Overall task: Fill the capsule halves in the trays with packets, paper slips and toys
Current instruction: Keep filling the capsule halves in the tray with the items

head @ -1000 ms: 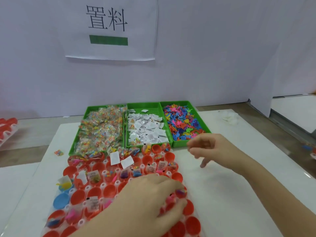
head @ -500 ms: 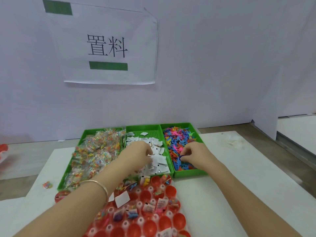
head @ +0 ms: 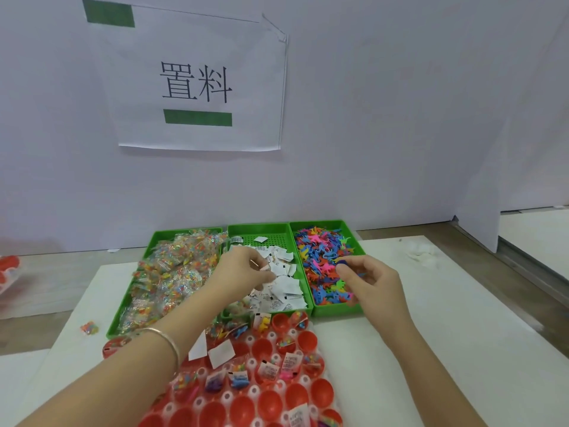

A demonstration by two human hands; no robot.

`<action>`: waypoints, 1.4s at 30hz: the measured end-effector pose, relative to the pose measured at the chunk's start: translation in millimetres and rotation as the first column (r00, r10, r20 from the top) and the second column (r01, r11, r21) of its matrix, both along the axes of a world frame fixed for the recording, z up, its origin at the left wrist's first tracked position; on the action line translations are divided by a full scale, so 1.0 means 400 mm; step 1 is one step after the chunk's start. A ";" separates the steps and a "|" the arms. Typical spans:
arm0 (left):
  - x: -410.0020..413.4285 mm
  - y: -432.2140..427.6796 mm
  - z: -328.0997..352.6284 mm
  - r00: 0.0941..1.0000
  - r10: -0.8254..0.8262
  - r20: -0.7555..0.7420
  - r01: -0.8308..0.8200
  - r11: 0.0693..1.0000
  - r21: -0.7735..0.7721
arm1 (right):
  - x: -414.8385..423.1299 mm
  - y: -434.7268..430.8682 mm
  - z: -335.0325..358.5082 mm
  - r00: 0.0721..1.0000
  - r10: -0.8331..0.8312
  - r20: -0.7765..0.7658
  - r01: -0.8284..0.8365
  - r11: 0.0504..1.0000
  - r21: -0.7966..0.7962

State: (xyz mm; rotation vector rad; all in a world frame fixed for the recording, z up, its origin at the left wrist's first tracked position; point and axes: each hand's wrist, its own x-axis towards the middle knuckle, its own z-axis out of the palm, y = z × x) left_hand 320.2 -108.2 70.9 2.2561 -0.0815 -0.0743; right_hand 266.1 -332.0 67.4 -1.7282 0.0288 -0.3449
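1. Layout. Three green bins stand side by side at the 12 o'clock edge of the white surface (head: 446, 349).
- The left bin (head: 154, 237) holds clear packets (head: 172, 272) of coloured pieces.
- The middle bin (head: 271, 238) holds white paper slips (head: 288, 288), heaped towards its 6 o'clock end.
- The right bin (head: 358, 241) holds small plastic toys (head: 320, 263) in mixed colours.

2. Capsule tray. The clear capsule tray (head: 228, 396) lies at 6 o'clock of the bins and touches their near walls. Red capsule halves (head: 321, 392) sit open side up in its cups. The rows towards 12 o'clock contain packets, printed slips and toys. Several halves towards 6 o'clock show bare red interiors. Two blank slips lie loose across the tray at its 10 o'clock side.

3. Left hand. The left hand (head: 243, 271) is over the middle bin, fingers curled. Thumb and fingertips are closed on one paper slip (head: 265, 268) at the top of the heap. A thin bracelet (head: 172, 346) circles the wrist.

4. Right hand. The right hand (head: 374, 283) is over the 6 o'clock half of the right bin. Thumb and forefinger pinch a blue toy (head: 341, 261) just above the other toys. The remaining fingers are curled.

5. Surroundings. One stray packet (head: 89, 328) lies on the surface at 9 o'clock of the left bin. A paper sign (head: 197, 87) with two printed characters and green bars hangs on the wall at 12 o'clock.
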 end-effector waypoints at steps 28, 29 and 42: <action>-0.191 0.063 0.031 0.973 0.180 0.143 -0.120 0.928 -0.354 | -0.061 0.144 0.002 0.953 0.300 -0.038 -0.275 0.912 0.305; -0.164 0.093 0.026 0.952 0.261 0.162 -0.209 0.938 -0.278 | -0.056 0.140 0.001 0.956 0.291 -0.041 -0.264 0.911 0.316; -0.046 0.278 -0.024 0.962 0.254 0.104 -0.273 0.920 0.280 | -0.035 0.097 0.016 0.963 0.266 -0.032 -0.243 0.917 0.318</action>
